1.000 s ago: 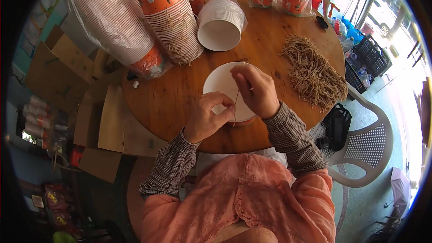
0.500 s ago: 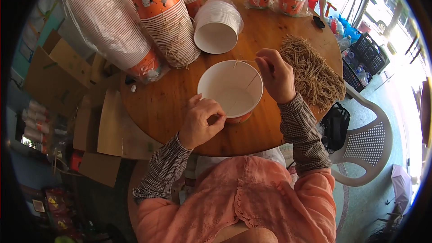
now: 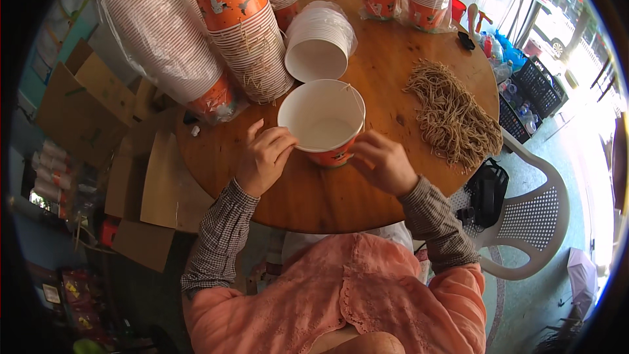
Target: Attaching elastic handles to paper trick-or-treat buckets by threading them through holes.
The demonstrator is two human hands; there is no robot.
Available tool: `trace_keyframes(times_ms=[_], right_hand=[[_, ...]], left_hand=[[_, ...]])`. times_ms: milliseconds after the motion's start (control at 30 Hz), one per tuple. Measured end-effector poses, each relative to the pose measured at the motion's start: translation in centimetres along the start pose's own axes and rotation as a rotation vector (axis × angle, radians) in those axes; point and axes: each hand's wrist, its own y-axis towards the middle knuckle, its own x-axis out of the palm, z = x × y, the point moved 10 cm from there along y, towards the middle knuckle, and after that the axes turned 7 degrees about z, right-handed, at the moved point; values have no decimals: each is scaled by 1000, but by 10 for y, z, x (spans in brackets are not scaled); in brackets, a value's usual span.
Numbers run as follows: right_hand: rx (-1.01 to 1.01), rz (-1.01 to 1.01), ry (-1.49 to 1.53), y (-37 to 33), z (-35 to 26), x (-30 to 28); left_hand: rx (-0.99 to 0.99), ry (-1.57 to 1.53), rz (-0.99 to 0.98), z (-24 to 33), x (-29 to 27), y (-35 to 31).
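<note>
Paper bucket (image 3: 321,118), left hand (image 3: 266,156) pinching its rim (image 3: 329,149), right hand's (image 3: 388,165) hold unclear, tabletop (image 3: 386,101) stretching rightward

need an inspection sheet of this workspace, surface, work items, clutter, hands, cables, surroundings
surface: round wooden table, brown
work items: orange paper cup, white inside, with a thin string at its far-right rim; tan string bundle lying loose to its right
clutter: plastic-wrapped cup stack at far left; strings draped on an unwrapped cup stack; small black object near the far-right edge
hands: left hand at the cup's near-left rim; right hand by its near-right side, contact unclear
cables: nothing clearly seen
surroundings: open cardboard boxes left; plastic chair with black bag right
</note>
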Motion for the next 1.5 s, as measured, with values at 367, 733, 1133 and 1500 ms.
trace_keyframes(times_ms=[367, 733, 1133, 1500], right_hand=[[29, 36, -239, -37, 5, 29], [515, 192, -105, -31, 102, -2], [830, 354, 694, -23, 129, 13], [584, 327, 397, -14, 96, 5]], left_hand=[[66, 2, 89, 47, 0, 31], [125, 13, -63, 66, 23, 40], [154, -19, -43, 67, 22, 41], [113, -11, -71, 62, 24, 41]])
